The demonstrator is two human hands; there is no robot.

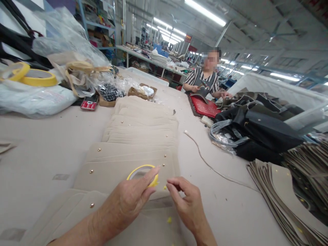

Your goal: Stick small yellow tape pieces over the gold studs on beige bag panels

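Observation:
My left hand (130, 200) holds a small yellow tape roll (141, 169) upright over beige leather panels (133, 160) that lie overlapped in a row and carry small brass studs. My right hand (186, 201) is beside it, fingertips pinched at the tape's loose end near the roll's lower edge. Small yellow scraps (169, 220) lie on the panel below my hands.
Stacked beige cut pieces (284, 191) lie at right, black leather bags (258, 131) beyond them. A cord (205, 159) trails across the table. Plastic bags, large yellow tape rolls (38, 78) and a red phone (89, 102) sit at left. A co-worker (205, 80) works at a red piece opposite.

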